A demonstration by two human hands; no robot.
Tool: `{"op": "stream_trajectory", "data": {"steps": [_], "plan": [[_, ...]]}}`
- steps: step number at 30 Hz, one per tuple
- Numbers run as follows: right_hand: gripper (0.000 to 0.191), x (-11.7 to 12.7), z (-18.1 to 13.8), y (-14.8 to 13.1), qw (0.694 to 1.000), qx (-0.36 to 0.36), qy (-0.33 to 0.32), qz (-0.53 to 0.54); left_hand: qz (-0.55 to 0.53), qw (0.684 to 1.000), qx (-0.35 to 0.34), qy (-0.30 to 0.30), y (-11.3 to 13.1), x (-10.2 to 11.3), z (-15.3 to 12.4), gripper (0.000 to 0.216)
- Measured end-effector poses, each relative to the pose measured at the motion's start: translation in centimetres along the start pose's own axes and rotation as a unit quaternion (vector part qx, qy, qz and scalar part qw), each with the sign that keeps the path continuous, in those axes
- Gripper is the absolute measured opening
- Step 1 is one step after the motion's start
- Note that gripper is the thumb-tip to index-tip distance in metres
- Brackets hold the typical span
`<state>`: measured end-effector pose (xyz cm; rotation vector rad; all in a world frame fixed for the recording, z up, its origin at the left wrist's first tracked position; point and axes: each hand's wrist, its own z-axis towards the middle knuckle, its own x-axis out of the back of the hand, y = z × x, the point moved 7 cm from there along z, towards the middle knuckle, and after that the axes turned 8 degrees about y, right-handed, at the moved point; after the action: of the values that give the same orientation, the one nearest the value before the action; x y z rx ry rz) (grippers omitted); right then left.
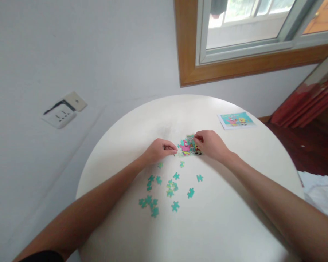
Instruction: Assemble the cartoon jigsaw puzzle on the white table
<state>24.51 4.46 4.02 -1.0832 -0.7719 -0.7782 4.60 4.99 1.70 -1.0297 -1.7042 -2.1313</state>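
A partly joined jigsaw puzzle [185, 147] lies on the white table, showing a pink cartoon figure on teal. At its left edge, my left hand [161, 150] is closed in a pinch; a small thin puzzle piece shows edge-on below the fingertips. My right hand [211, 143] is also closed, its thumb and finger pinched at the puzzle's upper right part. Whatever is between those fingers is hidden, and the hand covers some of the puzzle's right side. Nearer to me lie loose teal puzzle pieces [175, 206], several in a cluster [149, 201] at the left.
The round white table [207, 229] stands close to the wall. A picture card [237, 120] with cartoon figures lies at its far right. Beyond are a wood-framed window [190, 72], a wall socket [60, 115] and a red curtain [303, 102]. White fabric [318, 191] shows beside the table's right edge.
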Motion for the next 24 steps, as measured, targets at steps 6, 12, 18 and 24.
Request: {"op": "stream_trajectory", "data": {"steps": [6,12,18,24], "plan": [[0.022,-1.0,-1.2,-2.7,0.993,0.099,-0.044,0.051,0.036,0.998,-0.040,0.040,0.6,-0.2,-0.3,0.013],[0.022,-1.8,-2.1,-4.0,0.985,0.152,-0.068,0.048,0.050,0.994,-0.078,0.052,1.2,-0.5,-0.6,0.009],[0.025,-1.9,-2.0,-4.1,0.986,0.144,-0.078,0.037,0.053,0.993,-0.093,0.058,1.0,-0.8,-0.5,0.010],[0.023,-2.1,-2.0,-4.0,0.986,0.143,-0.084,0.032,0.065,0.990,-0.110,0.058,1.2,-0.8,-0.6,0.007]]}}
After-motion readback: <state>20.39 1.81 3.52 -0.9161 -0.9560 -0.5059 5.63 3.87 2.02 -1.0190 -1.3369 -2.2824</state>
